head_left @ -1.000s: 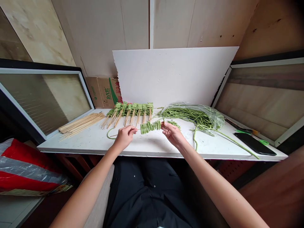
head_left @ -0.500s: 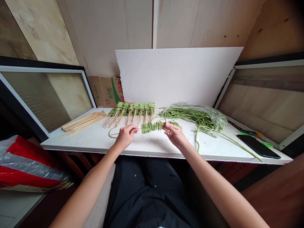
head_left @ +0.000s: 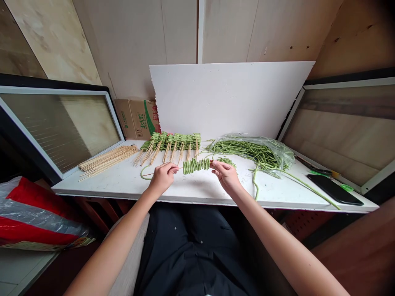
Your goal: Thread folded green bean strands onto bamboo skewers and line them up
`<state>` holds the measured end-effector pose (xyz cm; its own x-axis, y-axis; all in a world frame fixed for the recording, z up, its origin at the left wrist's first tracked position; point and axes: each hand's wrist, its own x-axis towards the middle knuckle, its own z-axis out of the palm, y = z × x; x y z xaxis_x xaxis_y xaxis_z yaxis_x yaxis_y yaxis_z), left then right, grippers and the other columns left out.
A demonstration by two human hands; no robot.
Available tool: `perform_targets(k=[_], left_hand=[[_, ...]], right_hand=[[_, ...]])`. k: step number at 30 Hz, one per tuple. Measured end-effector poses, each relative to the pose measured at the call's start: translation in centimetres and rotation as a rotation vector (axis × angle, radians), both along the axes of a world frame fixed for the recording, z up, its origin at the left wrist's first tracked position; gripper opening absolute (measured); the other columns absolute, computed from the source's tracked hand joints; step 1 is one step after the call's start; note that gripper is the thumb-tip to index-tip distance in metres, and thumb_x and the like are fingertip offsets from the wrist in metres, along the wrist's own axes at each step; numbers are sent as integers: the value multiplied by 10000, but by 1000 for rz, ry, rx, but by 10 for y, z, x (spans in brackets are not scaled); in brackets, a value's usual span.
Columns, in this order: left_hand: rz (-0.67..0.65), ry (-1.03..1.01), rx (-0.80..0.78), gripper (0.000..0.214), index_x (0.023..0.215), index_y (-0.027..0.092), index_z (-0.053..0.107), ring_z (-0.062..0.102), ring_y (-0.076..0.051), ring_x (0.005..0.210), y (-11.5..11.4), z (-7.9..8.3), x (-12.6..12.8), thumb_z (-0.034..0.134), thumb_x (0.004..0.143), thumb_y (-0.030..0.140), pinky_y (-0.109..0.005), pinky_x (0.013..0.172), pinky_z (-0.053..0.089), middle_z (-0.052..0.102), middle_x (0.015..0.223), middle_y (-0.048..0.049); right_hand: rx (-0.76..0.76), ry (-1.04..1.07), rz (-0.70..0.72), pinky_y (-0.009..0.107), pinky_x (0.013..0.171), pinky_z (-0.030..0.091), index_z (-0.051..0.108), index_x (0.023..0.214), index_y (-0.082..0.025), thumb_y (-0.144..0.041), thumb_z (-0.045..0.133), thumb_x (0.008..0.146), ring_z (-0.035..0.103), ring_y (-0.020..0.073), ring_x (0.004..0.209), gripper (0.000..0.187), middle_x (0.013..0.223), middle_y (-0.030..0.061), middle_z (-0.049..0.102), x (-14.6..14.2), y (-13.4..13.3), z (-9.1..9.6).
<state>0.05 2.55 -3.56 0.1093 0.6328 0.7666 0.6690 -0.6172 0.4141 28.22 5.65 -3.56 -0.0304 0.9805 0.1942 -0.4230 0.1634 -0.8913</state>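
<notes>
holding a loaded skewer [head_left: 196, 165] of green beans level between two bare hands, a person sits at a white tabletop [head_left: 123, 187]. the skewer is in the air over the near middle of the tabletop, a tight row of folded bean along it. the left hand [head_left: 164, 177] has its fingers pinched around the bare stick, just left of the beans, and the stick pokes out on the other side of that hand. the right hand [head_left: 227, 176] has its fingers pinched at the right end of the row; whether they grip the stick's tip or a bit of bean is too small to tell.

near the left hand lies a curved strand of bean [head_left: 142, 174]. behind the right hand is a small heap of green pieces [head_left: 227, 160]. farther back, finished skewers [head_left: 173, 142] are stacked side by side, sticks toward the person, with a bundle of bare sticks [head_left: 108, 159] to their left. to the right, long beans [head_left: 243, 149] spill from a clear plastic bag [head_left: 286, 155]. a black phone [head_left: 335, 190] lies near the right end. at the back, a white board [head_left: 231, 98] stands beside a cardboard box [head_left: 132, 119].
</notes>
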Motion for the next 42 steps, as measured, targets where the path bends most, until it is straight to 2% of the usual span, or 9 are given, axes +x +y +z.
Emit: perform_targets(k=[10, 13, 18, 22, 28, 32, 35, 38, 42], left_hand=[[-14, -39, -28, 176, 864, 198, 728, 720, -184, 713, 0, -5, 5, 585, 938, 127, -288, 692, 553, 774, 798, -39], [-17, -41, -35, 182, 866, 196, 729, 726, -183, 719, 0, -5, 5, 577, 938, 127, -285, 699, 555, 776, 800, -39], [-13, -52, -36, 162, 872, 191, 729, 729, -182, 713, 0, -3, 5, 589, 944, 151, -283, 693, 558, 765, 770, -36], [-15, -92, -35, 156, 881, 188, 726, 733, -182, 714, 0, -1, 4, 590, 957, 179, -283, 689, 566, 762, 778, -41], [-26, -128, -68, 155, 882, 188, 726, 745, -194, 721, 2, -3, 1, 590, 956, 201, -300, 703, 581, 766, 786, -50], [-30, -129, -96, 161, 881, 188, 727, 746, -201, 730, 4, -5, 0, 582, 951, 205, -309, 717, 584, 763, 777, -52], [-21, -130, -120, 161, 876, 190, 725, 742, -203, 724, 7, -7, -2, 582, 945, 215, -313, 716, 578, 761, 773, -52], [5, -126, -168, 150, 875, 193, 723, 731, -200, 708, 11, -11, -7, 589, 933, 225, -310, 711, 565, 760, 768, -47], [46, -36, -227, 149, 864, 203, 725, 706, -200, 699, 17, -17, -10, 586, 917, 212, -313, 715, 539, 756, 759, -38]], right_hand=[[73, -16, -105, 380, 753, 590, 860, 844, -229, -481, 981, 632, 693, 214, 819, 351, 869, 67, 794, -6, -4, -3], [62, -9, -98, 374, 748, 599, 859, 838, -223, -475, 981, 634, 675, 190, 790, 346, 900, 64, 797, -8, -5, -4], [51, -14, -71, 353, 736, 613, 861, 863, -224, -457, 978, 647, 690, 200, 866, 339, 989, 70, 801, -10, -8, 0], [71, -10, -21, 342, 711, 618, 857, 918, -235, -396, 1008, 590, 704, 214, 906, 395, 1110, 78, 791, -7, -9, 6], [62, -30, 25, 311, 622, 552, 855, 985, -255, -401, 981, 619, 657, 172, 778, 414, 1029, 59, 785, -4, -9, 7], [62, -85, 13, 303, 632, 546, 855, 1007, -257, -408, 966, 640, 638, 151, 759, 412, 1092, 64, 789, -2, -5, 6], [55, -159, -36, 295, 621, 549, 850, 1029, -241, -431, 956, 640, 683, 189, 851, 445, 1159, 90, 790, 7, 4, 6], [52, -281, -169, 298, 613, 553, 837, 1056, -213, -451, 935, 655, 725, 244, 952, 476, 1181, 118, 795, 30, 21, 3], [64, -547, -402, 354, 748, 591, 834, 975, -171, -444, 868, 717, 765, 287, 953, 378, 1019, 140, 826, 71, 46, -9]])
